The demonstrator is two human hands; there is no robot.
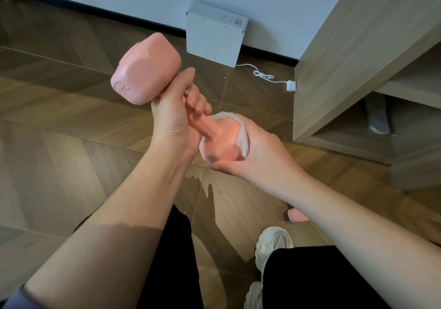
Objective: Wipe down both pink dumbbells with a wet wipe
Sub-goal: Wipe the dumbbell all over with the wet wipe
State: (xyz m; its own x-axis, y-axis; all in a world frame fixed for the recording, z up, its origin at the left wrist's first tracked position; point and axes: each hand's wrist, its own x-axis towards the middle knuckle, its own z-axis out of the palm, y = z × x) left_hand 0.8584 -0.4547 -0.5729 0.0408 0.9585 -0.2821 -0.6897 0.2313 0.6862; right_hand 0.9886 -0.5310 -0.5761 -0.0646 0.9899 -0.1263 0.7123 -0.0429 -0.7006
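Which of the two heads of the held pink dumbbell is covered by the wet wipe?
The lower head, cupped by the right hand with the wet wipe around it. The upper head, above the left hand, is bare.

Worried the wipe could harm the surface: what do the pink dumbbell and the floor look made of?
Pink dumbbell: apparently a matte rubbery or vinyl coating, going by its soft sheen, rounded edges and moulded mark; the core is hidden. Floor: wood-look herringbone planks with a satin finish; visible grain, but real wood or laminate is unclear.
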